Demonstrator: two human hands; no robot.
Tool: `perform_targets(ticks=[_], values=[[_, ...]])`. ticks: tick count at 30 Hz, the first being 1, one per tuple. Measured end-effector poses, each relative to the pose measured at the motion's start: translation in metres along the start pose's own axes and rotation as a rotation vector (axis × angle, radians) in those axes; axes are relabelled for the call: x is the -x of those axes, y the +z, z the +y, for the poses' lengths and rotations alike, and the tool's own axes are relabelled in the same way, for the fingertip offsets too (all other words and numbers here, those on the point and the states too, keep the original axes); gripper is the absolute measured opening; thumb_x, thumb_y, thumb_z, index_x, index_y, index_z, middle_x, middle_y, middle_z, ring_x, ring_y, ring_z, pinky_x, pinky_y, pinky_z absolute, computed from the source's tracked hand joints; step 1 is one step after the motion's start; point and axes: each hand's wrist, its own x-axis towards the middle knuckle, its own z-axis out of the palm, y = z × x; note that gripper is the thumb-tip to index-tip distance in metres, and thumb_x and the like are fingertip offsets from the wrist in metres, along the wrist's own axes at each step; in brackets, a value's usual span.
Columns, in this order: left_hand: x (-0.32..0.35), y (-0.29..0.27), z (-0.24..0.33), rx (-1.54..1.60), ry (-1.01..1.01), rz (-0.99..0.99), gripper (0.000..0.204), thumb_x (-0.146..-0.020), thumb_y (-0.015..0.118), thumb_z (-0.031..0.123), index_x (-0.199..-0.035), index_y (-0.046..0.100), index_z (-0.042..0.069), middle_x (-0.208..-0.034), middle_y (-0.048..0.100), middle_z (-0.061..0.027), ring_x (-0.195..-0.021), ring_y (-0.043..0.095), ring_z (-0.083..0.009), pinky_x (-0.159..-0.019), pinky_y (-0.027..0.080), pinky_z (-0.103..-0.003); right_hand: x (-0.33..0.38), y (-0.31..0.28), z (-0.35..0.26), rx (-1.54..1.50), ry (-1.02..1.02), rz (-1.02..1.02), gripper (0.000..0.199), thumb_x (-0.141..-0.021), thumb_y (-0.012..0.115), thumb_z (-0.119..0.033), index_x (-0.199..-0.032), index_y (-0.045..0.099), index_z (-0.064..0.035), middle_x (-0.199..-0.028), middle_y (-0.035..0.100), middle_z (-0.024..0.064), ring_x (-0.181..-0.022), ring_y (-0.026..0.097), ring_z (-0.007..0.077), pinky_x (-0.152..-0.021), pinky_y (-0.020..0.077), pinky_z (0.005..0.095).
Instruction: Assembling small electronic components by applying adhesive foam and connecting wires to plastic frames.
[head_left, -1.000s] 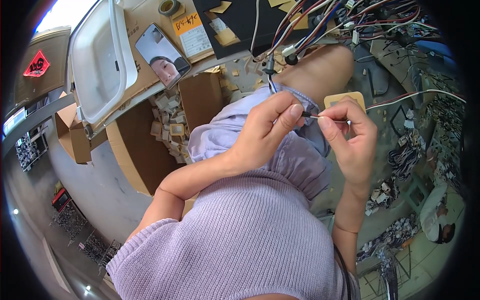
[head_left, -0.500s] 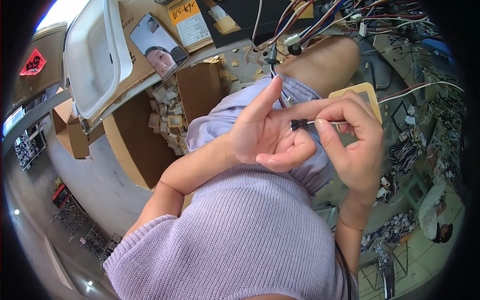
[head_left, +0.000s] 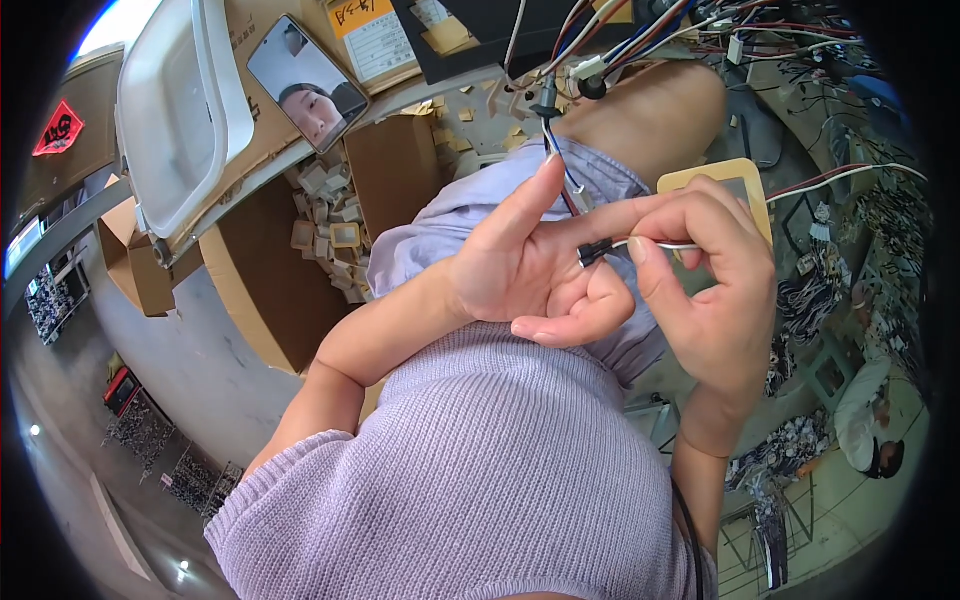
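Both hands meet at the frame's centre: your right hand (head_left: 715, 290) pinches the thin white wire with small black plug (head_left: 610, 247), your left hand (head_left: 535, 265) half open against it. You seem to be seating the plug; next needs steady alignment.

A single head-worn fisheye camera looks steeply down the person's lilac knitted top (head_left: 480, 470) at both hands, which sit very close, near the picture's centre. Straight edges bend toward the dark rim (the white plastic tray (head_left: 165, 110) curves markedly). The grey floor (head_left: 150, 360) lies far below.
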Motion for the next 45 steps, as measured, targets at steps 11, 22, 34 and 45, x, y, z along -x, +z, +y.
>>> perform_targets(ticks=[11,22,34,45], values=[[0.004,0.020,0.024,-0.332,-0.024,0.257,0.049,-0.102,0.024,0.018,-0.146,0.026,-0.004,-0.049,0.051,-0.0055,-0.033,0.044,-0.0101,-0.034,0.038,-0.019,0.007,-0.020,0.006,-0.173,0.098,0.162,0.011,-0.076,0.069,0.004,-0.084,0.062,0.0000,-0.079,0.060,0.0049,-0.070,0.056,0.0114,-0.058,0.0432,0.0233],[0.004,0.019,0.028,-0.145,-0.022,0.155,0.052,-0.102,0.025,0.019,-0.146,0.020,-0.007,-0.048,0.051,-0.0050,-0.031,0.047,-0.0108,-0.031,0.040,-0.019,0.008,-0.031,0.008,-0.113,0.017,0.130,0.014,-0.073,0.074,0.002,-0.086,0.070,0.0009,-0.080,0.060,0.0053,-0.069,0.056,0.0118,-0.061,0.0450,0.0240],[-0.005,0.031,0.038,-1.938,0.270,0.346,0.034,-0.072,0.074,0.010,-0.105,0.067,0.006,-0.102,0.063,-0.0094,-0.090,0.063,-0.0290,-0.078,0.051,-0.038,0.014,0.007,0.009,0.175,-0.022,0.168,0.013,-0.071,0.072,0.003,-0.079,0.064,-0.0032,-0.081,0.059,0.0081,-0.078,0.057,0.0268,-0.069,0.0451,0.0362],[0.005,0.011,0.023,-2.004,0.456,0.522,0.015,-0.078,0.067,0.010,-0.089,0.059,0.004,-0.087,0.055,-0.0101,-0.071,0.062,-0.0312,-0.060,0.051,-0.041,-0.003,0.024,-0.011,0.153,-0.012,0.082,0.019,-0.074,0.072,0.003,-0.092,0.065,0.0008,-0.090,0.060,0.0101,-0.080,0.060,0.0251,-0.071,0.0489,0.0342]])
